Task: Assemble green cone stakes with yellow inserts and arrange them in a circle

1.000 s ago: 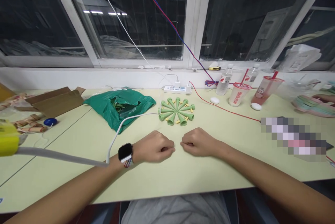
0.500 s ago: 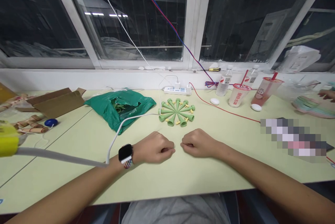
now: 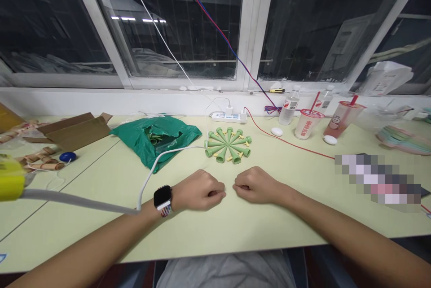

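Note:
My left hand (image 3: 198,190) and my right hand (image 3: 256,185) rest on the pale green table (image 3: 235,225) as loose fists, knuckles almost meeting, holding nothing. Just beyond them lies a wheel of green plastic cones (image 3: 228,143) with small yellow pieces, tips pointing inward. Neither hand touches it. A white cable (image 3: 158,155) runs from the wheel's left side down past my left wrist, which wears a black smartwatch (image 3: 163,199). To the left sits a torn green plastic bag (image 3: 155,141) with green pieces inside.
Along the back stand a white power strip (image 3: 229,118), a water bottle (image 3: 288,111), and two drink cups (image 3: 306,123). A red wire (image 3: 286,143) crosses the table. At left are a cardboard box (image 3: 74,132), a blue disc (image 3: 67,157), and a yellow tool (image 3: 11,178).
My hands have not moved. The view has shifted slightly, and the other person's hand at the far right edge is gone.

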A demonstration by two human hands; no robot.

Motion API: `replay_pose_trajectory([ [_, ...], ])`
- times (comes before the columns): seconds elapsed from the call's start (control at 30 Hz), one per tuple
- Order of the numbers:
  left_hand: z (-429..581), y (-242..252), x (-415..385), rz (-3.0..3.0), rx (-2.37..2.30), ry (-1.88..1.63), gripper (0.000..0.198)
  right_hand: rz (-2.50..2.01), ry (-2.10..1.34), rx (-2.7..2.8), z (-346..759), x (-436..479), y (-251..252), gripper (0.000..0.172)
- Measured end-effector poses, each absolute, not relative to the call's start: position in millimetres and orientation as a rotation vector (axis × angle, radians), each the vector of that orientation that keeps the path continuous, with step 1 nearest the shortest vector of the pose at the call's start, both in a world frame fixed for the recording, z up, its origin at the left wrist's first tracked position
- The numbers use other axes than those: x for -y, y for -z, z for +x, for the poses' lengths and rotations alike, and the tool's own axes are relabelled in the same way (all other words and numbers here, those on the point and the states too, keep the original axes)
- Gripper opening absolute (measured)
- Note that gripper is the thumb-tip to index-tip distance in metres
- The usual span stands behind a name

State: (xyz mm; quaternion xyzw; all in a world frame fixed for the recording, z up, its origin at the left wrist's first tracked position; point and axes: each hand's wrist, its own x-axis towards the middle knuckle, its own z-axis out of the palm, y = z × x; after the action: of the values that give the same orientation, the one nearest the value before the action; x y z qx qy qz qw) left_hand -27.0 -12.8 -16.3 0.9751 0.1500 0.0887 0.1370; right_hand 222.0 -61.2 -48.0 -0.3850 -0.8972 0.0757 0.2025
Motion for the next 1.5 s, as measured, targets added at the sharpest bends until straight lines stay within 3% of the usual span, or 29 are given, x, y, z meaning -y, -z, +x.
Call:
replay_pose_trajectory([
  [1.5, -27.7, 18.6, 11.8, 2.869, -0.452, -0.207, 0.035, -1.102, -0.26, 2.487, 222.0, 59.4, 50.1, 0.034],
])
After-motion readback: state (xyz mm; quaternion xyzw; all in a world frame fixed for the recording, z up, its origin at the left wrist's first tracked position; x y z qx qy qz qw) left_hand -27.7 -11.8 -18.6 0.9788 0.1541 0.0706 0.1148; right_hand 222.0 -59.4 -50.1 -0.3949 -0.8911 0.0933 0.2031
